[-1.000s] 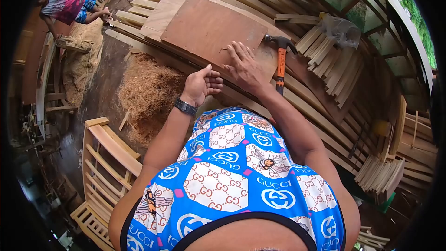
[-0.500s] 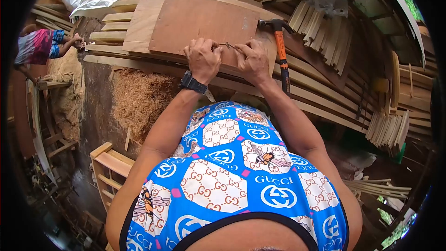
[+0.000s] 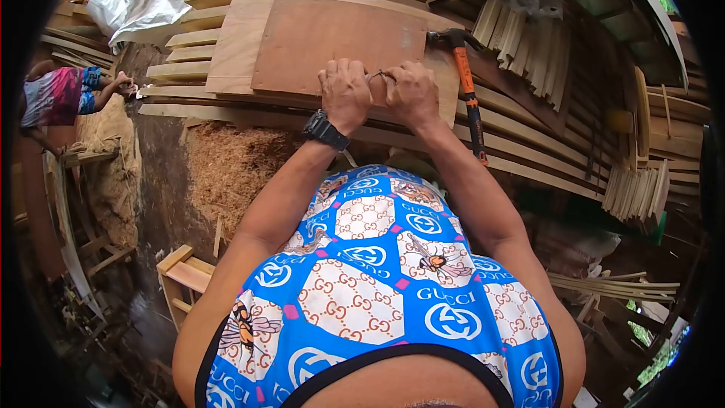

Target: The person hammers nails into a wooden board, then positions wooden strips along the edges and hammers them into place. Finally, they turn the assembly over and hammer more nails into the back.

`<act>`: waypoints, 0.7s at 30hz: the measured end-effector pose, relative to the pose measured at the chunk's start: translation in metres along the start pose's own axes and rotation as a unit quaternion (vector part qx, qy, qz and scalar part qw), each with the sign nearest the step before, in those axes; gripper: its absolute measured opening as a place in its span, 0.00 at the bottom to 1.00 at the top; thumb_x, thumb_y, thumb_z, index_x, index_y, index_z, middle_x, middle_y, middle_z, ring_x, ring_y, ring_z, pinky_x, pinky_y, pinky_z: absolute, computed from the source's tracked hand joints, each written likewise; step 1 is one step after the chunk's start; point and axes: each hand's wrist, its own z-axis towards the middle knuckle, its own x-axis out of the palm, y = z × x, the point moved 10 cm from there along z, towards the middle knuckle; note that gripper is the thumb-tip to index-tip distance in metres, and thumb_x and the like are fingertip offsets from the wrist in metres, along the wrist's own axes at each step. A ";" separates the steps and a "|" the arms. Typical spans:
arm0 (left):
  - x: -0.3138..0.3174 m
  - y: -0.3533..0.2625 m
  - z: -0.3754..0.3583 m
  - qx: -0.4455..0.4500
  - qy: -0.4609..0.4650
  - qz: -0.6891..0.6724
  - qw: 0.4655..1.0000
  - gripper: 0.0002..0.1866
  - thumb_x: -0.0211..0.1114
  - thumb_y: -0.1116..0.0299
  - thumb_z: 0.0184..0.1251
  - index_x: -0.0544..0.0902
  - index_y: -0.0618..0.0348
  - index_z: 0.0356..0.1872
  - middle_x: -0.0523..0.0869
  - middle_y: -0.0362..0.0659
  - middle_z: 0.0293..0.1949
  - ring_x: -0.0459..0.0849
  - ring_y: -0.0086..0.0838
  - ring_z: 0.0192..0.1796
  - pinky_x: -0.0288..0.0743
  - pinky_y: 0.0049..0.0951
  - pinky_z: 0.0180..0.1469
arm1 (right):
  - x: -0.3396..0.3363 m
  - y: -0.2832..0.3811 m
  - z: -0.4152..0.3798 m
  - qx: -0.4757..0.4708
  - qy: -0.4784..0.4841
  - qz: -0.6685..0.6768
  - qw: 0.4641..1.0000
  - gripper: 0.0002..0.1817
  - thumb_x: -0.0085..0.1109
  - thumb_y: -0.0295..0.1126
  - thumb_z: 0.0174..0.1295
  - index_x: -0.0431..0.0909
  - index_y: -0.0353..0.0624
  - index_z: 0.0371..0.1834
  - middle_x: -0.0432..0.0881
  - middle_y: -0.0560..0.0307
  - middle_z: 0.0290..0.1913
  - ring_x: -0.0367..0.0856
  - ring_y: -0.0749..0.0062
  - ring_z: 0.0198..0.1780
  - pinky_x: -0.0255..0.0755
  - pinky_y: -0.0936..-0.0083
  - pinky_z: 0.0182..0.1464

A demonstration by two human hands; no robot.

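"Brown board (image 3: 340, 36), both hands over its near edge: what do they hold?"

"The right hand (image 3: 413, 96) pinches a small dark piece (image 3: 380, 74), perhaps a nail, over the board. The left hand (image 3: 346, 97) is curled just beside it; whether it grips anything can't be told."

"So which step is that?"

"Handling that piece with the fingertips, it seems. The hammer (image 3: 464, 75) lies untouched by the board's right side."

"And the next move calls for?"

"Steady fingertips, probably, and a clear view."
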 end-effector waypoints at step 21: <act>0.041 -0.043 -0.005 0.106 -0.103 0.157 0.976 0.13 0.64 0.66 0.59 0.85 0.63 0.41 0.86 0.61 0.43 0.87 0.52 0.42 0.81 0.52 0.51 | 0.000 0.015 0.002 -0.128 0.028 -0.097 0.987 0.02 0.63 0.31 0.54 0.85 0.48 0.28 0.84 0.53 0.34 0.83 0.54 0.43 0.70 0.55 0.50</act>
